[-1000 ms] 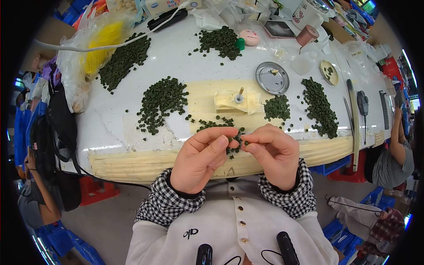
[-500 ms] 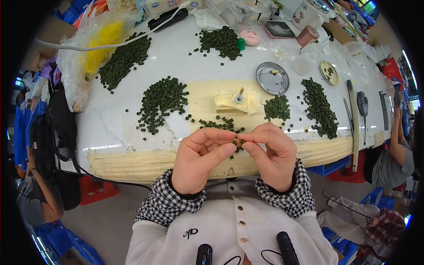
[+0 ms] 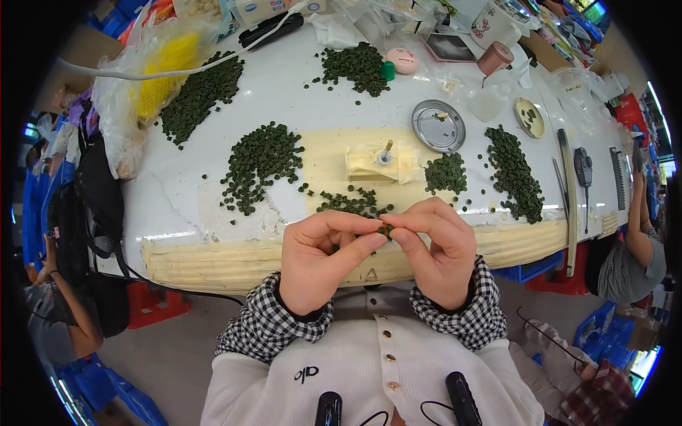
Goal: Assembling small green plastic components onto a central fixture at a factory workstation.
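Fingertip to fingertip, my hands meet just above the table's padded near edge. A small dark green piece (image 3: 385, 230) sits between them, mostly covered by the fingers. My left hand (image 3: 318, 263) pinches it with thumb and forefinger from the left. From the right, my right hand (image 3: 442, 250) closes thumb and forefinger on it too. Right behind the fingers lies a loose scatter of small dark green pieces (image 3: 349, 201). Beyond that a cream block (image 3: 362, 165) with a short upright peg is fixed to a taped patch of the table.
Heaps of green pieces lie around: a left pile (image 3: 263, 162), a far pile (image 3: 355, 67), a small pile (image 3: 446, 173) and a right pile (image 3: 513, 174). A round metal lid (image 3: 438, 126), a thread spool (image 3: 494, 58) and a radio handset (image 3: 583, 169) stand about. Other people sit at both sides.
My left fingertips have shifted slightly right, closer to the right ones, covering more of the green piece. A person at the lower right has moved downward.
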The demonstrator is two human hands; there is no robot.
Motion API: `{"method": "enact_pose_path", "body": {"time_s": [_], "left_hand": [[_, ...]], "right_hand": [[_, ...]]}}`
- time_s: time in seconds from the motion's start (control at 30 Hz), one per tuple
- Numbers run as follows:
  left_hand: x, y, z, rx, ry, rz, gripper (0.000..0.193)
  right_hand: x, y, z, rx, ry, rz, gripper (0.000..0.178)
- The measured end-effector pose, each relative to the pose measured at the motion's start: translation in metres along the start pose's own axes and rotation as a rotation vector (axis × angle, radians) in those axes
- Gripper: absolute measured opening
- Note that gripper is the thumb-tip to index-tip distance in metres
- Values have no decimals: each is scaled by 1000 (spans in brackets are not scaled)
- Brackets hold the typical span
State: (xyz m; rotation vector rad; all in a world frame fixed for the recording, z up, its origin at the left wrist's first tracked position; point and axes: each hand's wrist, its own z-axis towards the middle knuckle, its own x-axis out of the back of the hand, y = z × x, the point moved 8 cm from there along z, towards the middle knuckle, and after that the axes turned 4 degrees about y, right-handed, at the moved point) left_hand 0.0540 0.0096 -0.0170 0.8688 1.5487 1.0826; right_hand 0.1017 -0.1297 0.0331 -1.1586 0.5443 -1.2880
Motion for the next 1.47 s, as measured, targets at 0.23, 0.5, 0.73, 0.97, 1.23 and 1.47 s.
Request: {"method": "enact_pose_path", "body": {"time_s": [0.23, 0.5, 0.73, 0.97, 1.23, 1.47], "left_hand": [[-1, 18, -2, -192, 17, 185, 14], [0, 27, -2, -265, -19, 251, 15], [7, 22, 0, -151, 47, 238, 16], [9, 30, 0, -290, 81, 293, 20], [5, 39, 1, -405, 24, 379, 21], [7, 30, 7, -289, -44, 302, 23]], "right_hand": [[-1, -4, 0, 55, -17, -60, 17], [-6, -9, -2, 151, -52, -121, 24], [-11, -20, -6, 274, -54, -196, 37], [-9, -21, -7, 276, -33, -182, 39], [-12, -12, -7, 215, -82, -78, 35], [-12, -9, -6, 211, -145, -55, 35]]}}
